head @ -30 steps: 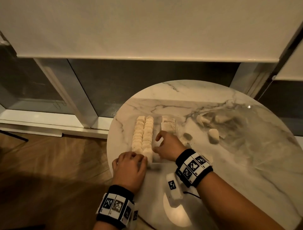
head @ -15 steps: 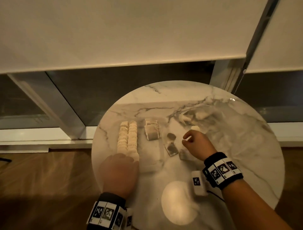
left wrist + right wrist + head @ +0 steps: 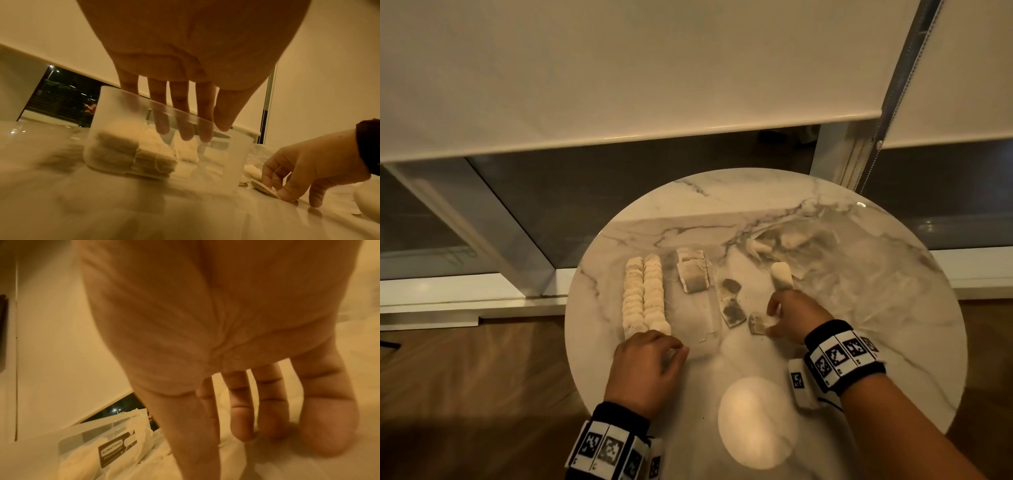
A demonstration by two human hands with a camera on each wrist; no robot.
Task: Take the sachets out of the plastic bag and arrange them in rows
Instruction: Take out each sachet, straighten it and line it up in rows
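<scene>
Two rows of pale sachets (image 3: pixel 643 294) lie inside a clear plastic box (image 3: pixel 713 308) on the left of the round marble table (image 3: pixel 876 359), with a short stack of brown sachets (image 3: pixel 693 279) beside them. My left hand (image 3: pixel 650 363) holds the box's near wall (image 3: pixel 127 112), fingers inside and thumb outside. My right hand (image 3: pixel 787 315) reaches down to a flat sachet (image 3: pixel 756 323) on the table and pinches it (image 3: pixel 264 188). The crumpled plastic bag (image 3: pixel 842 274) lies to the right, and its dark label (image 3: pixel 115 446) shows in the right wrist view.
Loose sachets lie between box and bag: two dark ones (image 3: pixel 732 308) and a pale one (image 3: pixel 781 275). More sit at the bag's mouth (image 3: pixel 758 246). A roller blind and window frame stand behind the table. Wooden floor is at the left.
My right hand has moved right from the brown stack by the box to the loose sachets and taken hold of one. The left hand has stayed at the box.
</scene>
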